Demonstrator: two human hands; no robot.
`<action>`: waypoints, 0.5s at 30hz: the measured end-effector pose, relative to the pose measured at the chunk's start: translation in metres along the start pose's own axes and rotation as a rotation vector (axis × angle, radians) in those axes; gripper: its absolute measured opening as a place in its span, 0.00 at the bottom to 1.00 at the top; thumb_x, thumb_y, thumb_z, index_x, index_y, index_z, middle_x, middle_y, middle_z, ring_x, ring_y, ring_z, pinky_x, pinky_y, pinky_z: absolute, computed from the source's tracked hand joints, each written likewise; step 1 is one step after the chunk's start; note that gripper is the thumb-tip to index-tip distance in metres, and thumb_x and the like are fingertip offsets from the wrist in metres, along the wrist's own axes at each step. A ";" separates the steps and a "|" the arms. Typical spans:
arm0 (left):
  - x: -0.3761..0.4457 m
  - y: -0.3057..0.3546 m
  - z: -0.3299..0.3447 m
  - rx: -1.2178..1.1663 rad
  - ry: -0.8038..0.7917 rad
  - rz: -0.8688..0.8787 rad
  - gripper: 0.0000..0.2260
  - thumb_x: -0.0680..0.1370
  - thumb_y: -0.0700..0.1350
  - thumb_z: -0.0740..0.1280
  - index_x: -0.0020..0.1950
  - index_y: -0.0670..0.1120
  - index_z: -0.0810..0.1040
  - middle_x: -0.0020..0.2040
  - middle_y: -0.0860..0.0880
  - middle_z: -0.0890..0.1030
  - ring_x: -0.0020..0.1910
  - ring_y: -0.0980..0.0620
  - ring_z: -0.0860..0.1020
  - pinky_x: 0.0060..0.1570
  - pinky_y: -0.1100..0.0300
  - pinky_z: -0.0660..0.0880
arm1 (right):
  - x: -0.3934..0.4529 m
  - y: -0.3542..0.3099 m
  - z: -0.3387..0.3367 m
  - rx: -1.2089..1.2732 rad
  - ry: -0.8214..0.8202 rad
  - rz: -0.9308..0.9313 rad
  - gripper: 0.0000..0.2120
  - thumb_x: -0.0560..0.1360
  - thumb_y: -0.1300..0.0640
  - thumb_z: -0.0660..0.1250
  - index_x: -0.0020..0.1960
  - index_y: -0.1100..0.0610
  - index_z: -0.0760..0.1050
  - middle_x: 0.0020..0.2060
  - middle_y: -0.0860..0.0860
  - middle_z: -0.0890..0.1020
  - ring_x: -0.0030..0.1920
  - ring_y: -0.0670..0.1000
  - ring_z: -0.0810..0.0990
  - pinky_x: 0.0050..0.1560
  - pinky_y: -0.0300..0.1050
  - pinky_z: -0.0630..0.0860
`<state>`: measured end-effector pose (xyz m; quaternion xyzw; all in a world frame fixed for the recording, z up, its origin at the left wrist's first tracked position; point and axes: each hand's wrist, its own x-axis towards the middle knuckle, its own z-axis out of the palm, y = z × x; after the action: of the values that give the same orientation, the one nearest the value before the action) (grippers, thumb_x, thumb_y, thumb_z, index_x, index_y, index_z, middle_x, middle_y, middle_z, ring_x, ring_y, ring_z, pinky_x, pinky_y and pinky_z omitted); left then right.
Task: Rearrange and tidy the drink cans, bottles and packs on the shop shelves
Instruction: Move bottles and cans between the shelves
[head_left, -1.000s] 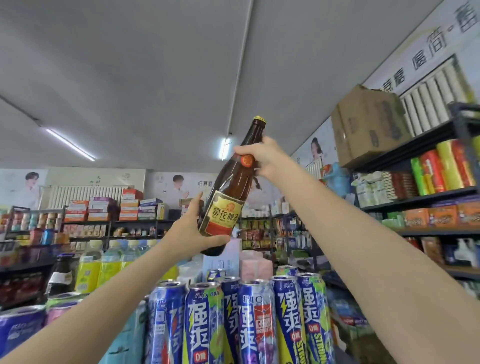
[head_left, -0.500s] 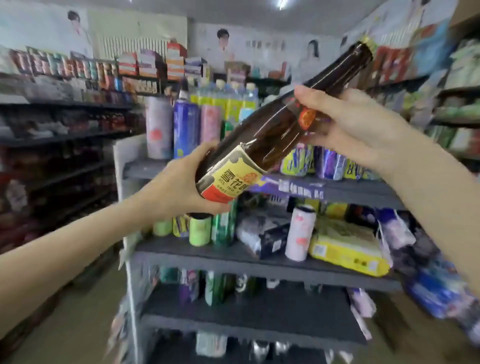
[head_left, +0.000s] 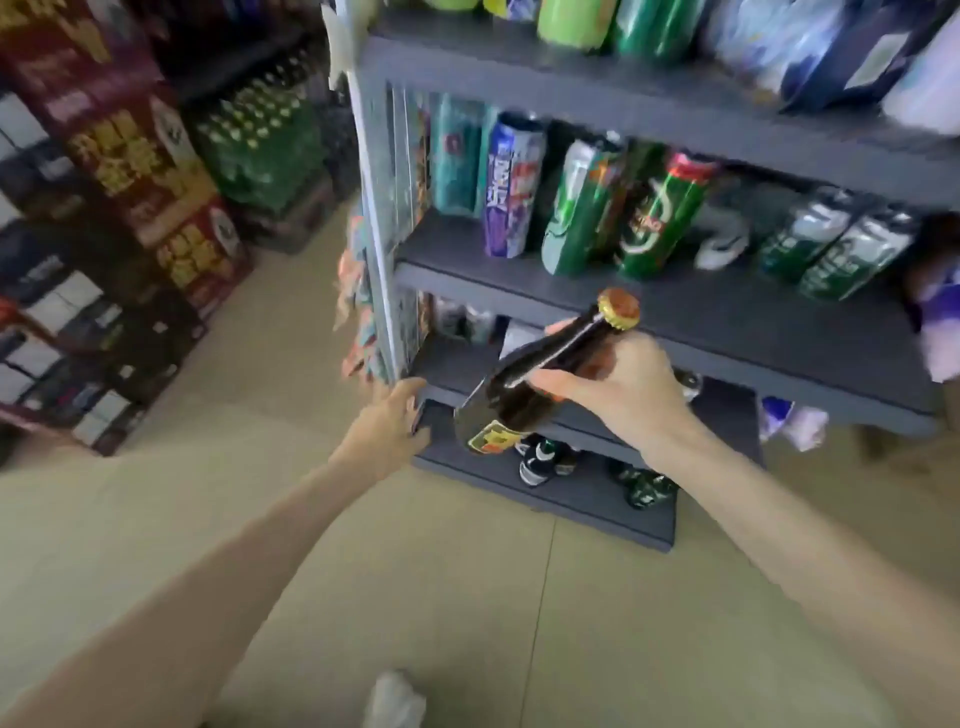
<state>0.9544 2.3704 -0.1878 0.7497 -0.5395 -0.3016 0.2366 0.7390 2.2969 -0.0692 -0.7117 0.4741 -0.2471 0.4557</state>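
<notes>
Right hand (head_left: 618, 387) around bottle (head_left: 524, 389) neck, seemingly.

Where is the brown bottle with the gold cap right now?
The brown beer bottle is mid-frame in the head view, tilted in the right hand, before the lower grey shelves, under the green cans.

A dark brown glass bottle (head_left: 540, 379) is seen, capped in gold and orange (head_left: 618, 309), with a yellow label (head_left: 493, 435) marked in red and green. The shelving (head_left: 701, 317) is painted dark grey. On it, green cans (head_left: 660, 218) with red and gold markings are ranged beside a purple-and-white can (head_left: 511, 192) and a teal pack (head_left: 457, 156). Cartons (head_left: 130, 150) in dark red are printed with yellow characters — green crates (head_left: 260, 140) behind them. The floor (head_left: 467, 597) is beige.
</notes>
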 end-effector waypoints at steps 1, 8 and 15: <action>0.007 -0.030 0.022 -0.019 0.029 -0.071 0.24 0.73 0.35 0.68 0.67 0.41 0.67 0.60 0.39 0.74 0.57 0.39 0.74 0.56 0.53 0.70 | 0.007 0.035 0.019 -0.061 0.004 0.007 0.14 0.65 0.54 0.77 0.48 0.58 0.81 0.42 0.52 0.85 0.45 0.48 0.83 0.50 0.48 0.79; 0.084 -0.206 0.175 0.010 0.111 -0.163 0.23 0.72 0.34 0.63 0.67 0.43 0.68 0.60 0.40 0.73 0.58 0.40 0.74 0.57 0.50 0.71 | 0.057 0.281 0.154 -0.203 0.089 0.069 0.16 0.65 0.57 0.77 0.51 0.59 0.80 0.42 0.55 0.84 0.45 0.54 0.82 0.50 0.46 0.75; 0.160 -0.292 0.278 -0.042 0.129 -0.150 0.23 0.73 0.36 0.63 0.67 0.47 0.67 0.60 0.42 0.73 0.57 0.41 0.74 0.57 0.50 0.72 | 0.106 0.416 0.245 -0.233 0.151 -0.046 0.17 0.67 0.58 0.75 0.54 0.59 0.78 0.41 0.56 0.83 0.43 0.57 0.80 0.49 0.52 0.76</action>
<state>0.9902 2.2989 -0.6144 0.8008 -0.4588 -0.2807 0.2633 0.7901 2.2465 -0.5585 -0.7499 0.5159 -0.2538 0.3272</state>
